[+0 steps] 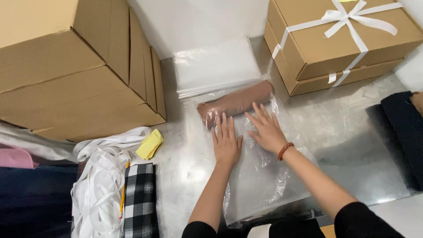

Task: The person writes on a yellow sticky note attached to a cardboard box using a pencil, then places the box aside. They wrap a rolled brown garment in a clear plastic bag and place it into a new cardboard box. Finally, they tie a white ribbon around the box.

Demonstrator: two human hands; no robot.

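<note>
A clear plastic bag [264, 180] lies flat on the pale floor in front of me. Inside its far end sits a rolled brown cloth [238, 102]. My left hand [226, 142] presses flat on the bag just below the roll, fingers spread. Beside it, my right hand [265, 128] also lies palm down on the plastic, fingertips close to the roll. A red-brown bead bracelet [284, 150] circles my right wrist. Neither hand grips anything.
A stack of clear bags [213, 66] lies behind the roll. Large cardboard boxes [75, 66] stand at left; two ribboned boxes [339, 39] at back right. White ribbon pile [99, 180], yellow notes [150, 144], pencil [123, 196], checked cloth [140, 200] at left. Dark fabric [403, 132] at right.
</note>
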